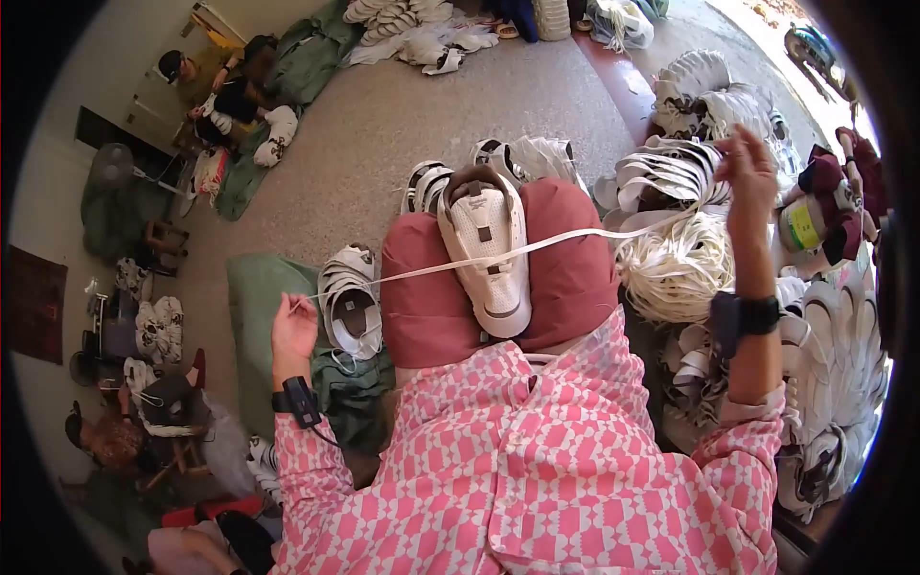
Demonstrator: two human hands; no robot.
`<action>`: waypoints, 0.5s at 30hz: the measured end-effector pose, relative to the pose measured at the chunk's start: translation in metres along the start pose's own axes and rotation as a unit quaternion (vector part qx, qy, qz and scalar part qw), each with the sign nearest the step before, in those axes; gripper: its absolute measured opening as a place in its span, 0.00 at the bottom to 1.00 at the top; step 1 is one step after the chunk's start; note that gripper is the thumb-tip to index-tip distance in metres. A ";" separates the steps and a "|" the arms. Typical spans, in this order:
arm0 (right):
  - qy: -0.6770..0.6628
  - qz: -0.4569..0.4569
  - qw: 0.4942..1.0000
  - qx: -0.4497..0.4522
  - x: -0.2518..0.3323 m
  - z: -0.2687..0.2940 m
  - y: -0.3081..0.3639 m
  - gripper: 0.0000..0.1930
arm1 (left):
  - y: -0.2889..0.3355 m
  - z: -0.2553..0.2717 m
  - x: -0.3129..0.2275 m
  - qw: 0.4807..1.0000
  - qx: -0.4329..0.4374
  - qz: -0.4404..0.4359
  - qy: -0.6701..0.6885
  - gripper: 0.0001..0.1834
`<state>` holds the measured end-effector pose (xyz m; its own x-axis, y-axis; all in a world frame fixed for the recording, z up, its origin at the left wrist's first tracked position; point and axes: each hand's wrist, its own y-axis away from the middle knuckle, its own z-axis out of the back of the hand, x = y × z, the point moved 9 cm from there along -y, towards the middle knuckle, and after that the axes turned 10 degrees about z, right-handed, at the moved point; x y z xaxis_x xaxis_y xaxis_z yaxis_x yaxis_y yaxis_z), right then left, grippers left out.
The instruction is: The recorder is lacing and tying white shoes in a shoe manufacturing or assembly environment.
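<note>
A white sneaker with a brown collar rests between my knees, its toe toward me. A flat white shoelace crosses its front and stretches out to both sides; whether it passes through the eyelets I cannot tell. On the left, my left hand pinches one end of the lace beside another white shoe. My right hand is raised at the right with its fingers drawn together, and the lace runs up toward it. Below that hand lies a bundle of loose white laces.
Stacked white shoe uppers stand on the right, with more piled shoes nearer me. Several shoes sit just beyond my knees. A green cloth lies at the left. Co-workers sit along the left wall.
</note>
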<state>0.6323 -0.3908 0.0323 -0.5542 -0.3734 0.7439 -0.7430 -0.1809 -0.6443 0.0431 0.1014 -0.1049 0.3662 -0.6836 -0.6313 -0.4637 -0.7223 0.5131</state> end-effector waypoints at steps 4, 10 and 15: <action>0.117 -0.083 0.961 0.235 -0.016 -0.165 0.110 0.09 | 0.012 0.085 -0.013 0.995 -0.095 -0.005 0.018 0.11; 0.309 0.118 0.807 0.489 0.013 -0.238 0.171 0.04 | 0.024 0.164 -0.037 0.974 -0.219 -0.032 0.051 0.11; 0.281 0.108 0.793 0.529 0.013 -0.241 0.173 0.02 | 0.028 0.166 -0.052 0.974 -0.140 -0.053 0.171 0.11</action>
<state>0.4059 -0.2073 -0.0268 -0.9260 -0.0894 0.3668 -0.0415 -0.9416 -0.3341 -0.1231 0.1338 -0.1545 0.6691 -0.5646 -0.4833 -0.1890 -0.7581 0.6241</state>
